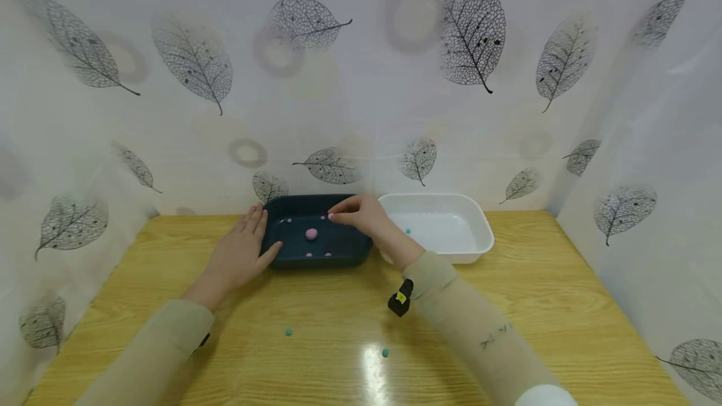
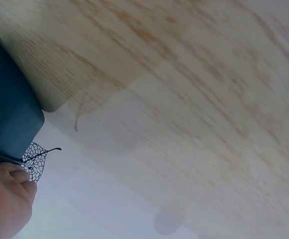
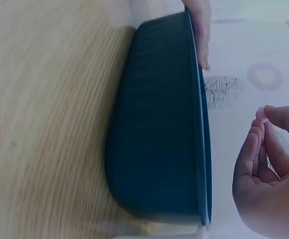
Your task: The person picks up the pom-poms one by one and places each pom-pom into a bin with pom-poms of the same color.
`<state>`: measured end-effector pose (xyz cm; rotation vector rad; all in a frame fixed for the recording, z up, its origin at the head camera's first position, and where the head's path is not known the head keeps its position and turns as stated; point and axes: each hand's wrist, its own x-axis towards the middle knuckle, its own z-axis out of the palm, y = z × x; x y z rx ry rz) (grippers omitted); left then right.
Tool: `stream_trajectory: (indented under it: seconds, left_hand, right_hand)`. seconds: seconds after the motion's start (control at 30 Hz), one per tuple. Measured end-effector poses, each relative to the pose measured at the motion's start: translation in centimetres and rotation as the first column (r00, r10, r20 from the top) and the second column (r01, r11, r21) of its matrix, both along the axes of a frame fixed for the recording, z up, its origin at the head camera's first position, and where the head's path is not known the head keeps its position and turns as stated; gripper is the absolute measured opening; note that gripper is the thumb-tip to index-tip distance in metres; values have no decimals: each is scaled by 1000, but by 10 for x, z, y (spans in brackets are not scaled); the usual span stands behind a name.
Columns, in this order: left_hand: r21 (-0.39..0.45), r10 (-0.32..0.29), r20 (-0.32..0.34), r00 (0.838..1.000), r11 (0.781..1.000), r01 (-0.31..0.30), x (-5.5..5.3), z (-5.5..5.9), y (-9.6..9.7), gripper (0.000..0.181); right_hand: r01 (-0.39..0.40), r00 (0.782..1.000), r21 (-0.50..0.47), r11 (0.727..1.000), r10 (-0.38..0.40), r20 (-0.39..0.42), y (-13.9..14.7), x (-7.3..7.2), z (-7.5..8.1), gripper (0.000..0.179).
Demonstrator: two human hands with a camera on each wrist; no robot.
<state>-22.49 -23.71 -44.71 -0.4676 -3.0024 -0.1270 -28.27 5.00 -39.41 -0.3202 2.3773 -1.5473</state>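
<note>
My right hand [image 1: 363, 213] is over the right part of a dark blue tray [image 1: 316, 262], pinching a small pink ball [image 3: 261, 114] between thumb and fingertips. Inside that tray lie a larger pink lump [image 1: 311, 234] and several small pink balls, one of them a pink ball [image 1: 289, 220] near the back left. Fingers extended, my left hand [image 1: 239, 248] rests along the tray's left rim, its thumb reaching over the front corner. In the left wrist view, only part of this hand shows beside the tray's outer wall [image 2: 10, 99].
To the right stands a white tray [image 1: 479, 230], its left end partly behind my right forearm, with a teal ball [image 1: 408, 231] in it. On the wooden table [image 1: 338, 306] nearer me lie a teal ball [image 1: 289, 331] and another teal ball [image 1: 385, 353]. A leaf-patterned curtain [image 1: 361, 99] hangs behind.
</note>
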Motion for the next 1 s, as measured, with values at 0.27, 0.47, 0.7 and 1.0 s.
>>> stream_trajectory:
  seconds: [0.27, 0.47, 0.7, 1.0]
  left_hand:
    - [-9, -2, 9, 1000, 1000, 2, 1, 3, 1, 82]
    - [-3, -4, 12, 1000, 1000, 4, 1, 3, 2, 82]
    - [1, -3, 14, 1000, 1000, 3, -3, -1, -1, 83]
    - [-4, -11, 7, 1000, 1000, 11, -4, 0, -1, 82]
  right_hand:
    - [53, 999, 18, 998, -53, -10, 6, -19, -7, 25]
    - [105, 994, 0, 994, -105, -35, 11, -29, -13, 27]
    - [117, 992, -26, 993, -119, -51, 13, -29, -14, 21]
    - [134, 990, -33, 990, -136, -47, 11, -31, -19, 26]
